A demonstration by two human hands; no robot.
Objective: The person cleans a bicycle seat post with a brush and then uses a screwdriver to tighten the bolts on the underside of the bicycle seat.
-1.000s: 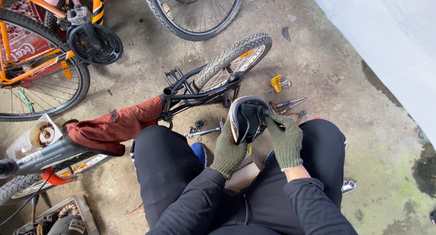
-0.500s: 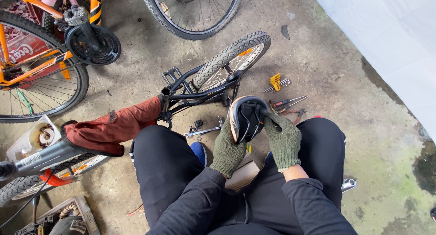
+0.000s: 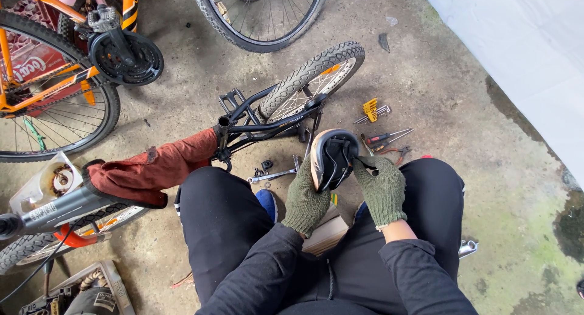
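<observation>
Concrete floor [image 3: 462, 102], tools scattered at far right — bike saddle [image 3: 331, 158] upside down. Left hand [image 3: 306, 196] clenched round it, steadying; right hand [image 3: 382, 189] fingertips pinch its underside rail.

A: Left hand in a green knit glove [image 3: 306, 199] and right hand in a green knit glove [image 3: 382, 190] sit either side of the black padded bicycle saddle [image 3: 331, 157], above the lap.

B: And beyond?

A: Small black-framed bicycle [image 3: 267, 123] lies just far-left of the saddle. Silver steel spanner [image 3: 274, 175] on the concrete floor [image 3: 462, 108] between bike and knee. Yellow-handled hex key set [image 3: 372, 110] far-right, red-handled screwdrivers [image 3: 384, 138] nearer.
</observation>
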